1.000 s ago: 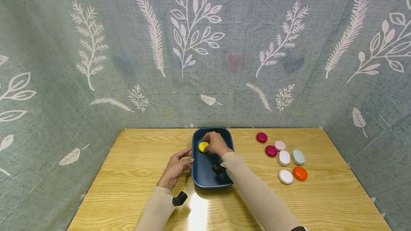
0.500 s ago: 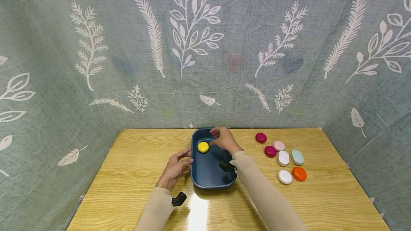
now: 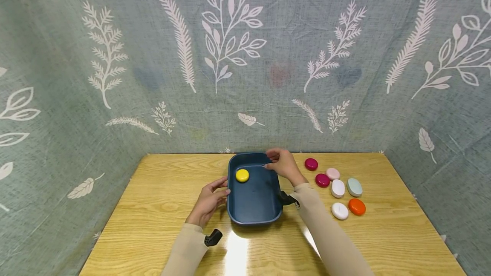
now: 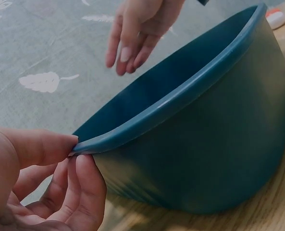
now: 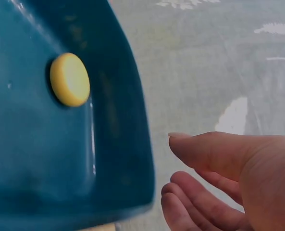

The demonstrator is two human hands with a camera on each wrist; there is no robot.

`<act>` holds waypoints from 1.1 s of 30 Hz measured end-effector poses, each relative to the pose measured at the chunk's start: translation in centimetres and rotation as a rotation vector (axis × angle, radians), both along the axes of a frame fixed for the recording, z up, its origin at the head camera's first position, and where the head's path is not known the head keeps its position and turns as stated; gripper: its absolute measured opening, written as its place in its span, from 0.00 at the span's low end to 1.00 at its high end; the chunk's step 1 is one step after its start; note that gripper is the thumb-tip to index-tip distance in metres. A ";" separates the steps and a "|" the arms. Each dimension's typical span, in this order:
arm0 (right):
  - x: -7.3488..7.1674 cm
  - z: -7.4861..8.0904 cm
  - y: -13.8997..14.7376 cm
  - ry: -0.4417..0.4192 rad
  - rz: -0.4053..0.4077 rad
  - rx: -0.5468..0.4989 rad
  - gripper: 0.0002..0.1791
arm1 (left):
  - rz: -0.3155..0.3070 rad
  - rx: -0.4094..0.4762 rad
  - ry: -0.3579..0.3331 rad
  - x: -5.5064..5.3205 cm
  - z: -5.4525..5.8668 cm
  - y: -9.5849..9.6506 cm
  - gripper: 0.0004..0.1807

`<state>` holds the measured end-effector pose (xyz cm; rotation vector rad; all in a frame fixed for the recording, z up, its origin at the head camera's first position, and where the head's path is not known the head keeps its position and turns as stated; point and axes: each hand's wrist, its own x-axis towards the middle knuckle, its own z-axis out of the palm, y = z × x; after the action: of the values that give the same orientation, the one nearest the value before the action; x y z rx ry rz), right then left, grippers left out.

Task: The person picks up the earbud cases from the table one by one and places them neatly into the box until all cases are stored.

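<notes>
Beige sleeves (image 3: 188, 242): nearest to you, each with a small black device (image 3: 213, 237) at the wrist.
Left hand (image 3: 209, 201): you pinch the rim at the tub's left side, thumb above, fingers below.
Dark blue tub (image 3: 253, 205): stands on the wooden tabletop (image 3: 145, 216), long side running away from you.
Near loose pieces: a white round (image 3: 339, 211) and an orange one (image 3: 357, 206), close together, right of the tub.
Middle loose pieces: a white oval (image 3: 338, 188) and, just beside it, a mint oval (image 3: 354, 187).
Yellow piece (image 3: 242, 175): inside the tub, on the floor toward the far left corner.
Right hand (image 3: 285, 166): by the far right rim, holding nothing, thumb and fingers apart; your wrist view shows a gap to the tub.
Far loose pieces: a pale pink round (image 3: 333, 173), two magenta rounds (image 3: 322, 180) around it.
Patterned cloth (image 3: 192, 133): hangs behind everything.
Tally: done, as you can judge it, the yellow piece is in the tub, free of both hands; seven others lie outside, none held.
Hard to see: the left fingertips under the rim in the head view; the right hand is cut off in both wrist views; what the pieces are made of, you cannot tell.
</notes>
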<state>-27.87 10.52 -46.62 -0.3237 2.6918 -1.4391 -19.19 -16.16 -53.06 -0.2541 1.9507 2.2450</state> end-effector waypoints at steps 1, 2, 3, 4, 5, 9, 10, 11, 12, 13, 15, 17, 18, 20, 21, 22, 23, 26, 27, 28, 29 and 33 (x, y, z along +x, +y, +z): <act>0.1 0.0 0.3 0.007 -0.006 -0.001 0.24 | 0.001 0.000 -0.001 0.0 0.0 0.0 0.29; 0.1 0.1 0.6 0.005 -0.014 -0.010 0.24 | 0.001 -0.001 -0.003 0.0 0.1 0.0 0.29; 0.2 0.1 1.0 0.006 -0.022 -0.017 0.24 | 0.001 -0.002 -0.005 0.0 0.1 0.0 0.29; 0.3 0.1 1.3 0.006 -0.028 -0.024 0.24 | 0.002 -0.006 -0.006 0.0 0.1 0.1 0.29; 0.3 0.0 1.6 0.012 -0.031 -0.027 0.23 | 0.004 -0.007 -0.010 -0.1 0.2 0.1 0.29; 0.7 -0.2 2.8 0.033 -0.053 -0.032 0.23 | 0.008 -0.014 -0.023 -0.1 0.2 0.1 0.28; 0.8 -0.2 3.1 0.032 -0.060 -0.036 0.23 | 0.008 -0.014 -0.023 -0.1 0.2 0.2 0.28; 0.9 -0.2 3.3 0.034 -0.066 -0.036 0.22 | 0.007 -0.013 -0.024 -0.2 0.2 0.2 0.28; 1.0 -0.3 3.6 0.034 -0.073 -0.041 0.22 | 0.006 -0.013 -0.025 -0.2 0.2 0.2 0.28; 1.1 -0.3 3.8 0.035 -0.075 -0.044 0.22 | 0.005 -0.010 -0.025 -0.1 0.2 0.1 0.28; 1.3 -0.4 4.3 0.035 -0.077 -0.047 0.22 | 0.001 -0.005 -0.022 -0.1 0.2 0.1 0.28; 1.5 -0.5 4.7 0.032 -0.084 -0.056 0.22 | -0.001 0.001 -0.021 -0.1 0.1 0.0 0.29; 1.6 -0.6 5.0 0.031 -0.085 -0.060 0.22 | -0.003 0.003 -0.020 -0.1 0.1 0.0 0.29; 1.8 -0.7 5.4 0.035 -0.092 -0.058 0.22 | -0.005 0.007 -0.019 -0.2 0.1 0.0 0.29; 1.9 -0.7 5.7 0.036 -0.096 -0.059 0.22 | -0.003 0.010 -0.023 -0.2 0.0 0.0 0.29; 2.0 -0.8 5.9 0.036 -0.100 -0.064 0.22 | -0.002 0.009 -0.022 -0.2 0.0 0.0 0.29; 2.2 -0.8 6.1 0.034 -0.103 -0.067 0.23 | -0.001 0.007 -0.022 -0.2 0.0 0.0 0.29; 2.6 -1.0 6.8 0.034 -0.112 -0.071 0.24 | 0.005 0.001 -0.025 -0.2 0.0 0.0 0.28; 2.7 -1.1 7.1 0.027 -0.117 -0.074 0.24 | 0.007 0.000 -0.026 -0.2 -0.1 0.0 0.28; 2.9 -1.1 7.3 0.021 -0.122 -0.074 0.25 | 0.007 0.000 -0.026 -0.2 -0.1 0.0 0.28; 3.0 -1.2 7.6 0.014 -0.126 -0.075 0.25 | 0.008 0.001 -0.026 -0.2 -0.1 0.0 0.28; 3.7 -1.4 8.5 -0.005 -0.149 -0.069 0.25 | 0.007 0.006 -0.023 -0.1 -0.1 0.0 0.28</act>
<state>-24.17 18.97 -48.02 -0.1257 2.7185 -1.5717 -19.33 -16.17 -53.12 -0.2855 1.9338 2.2424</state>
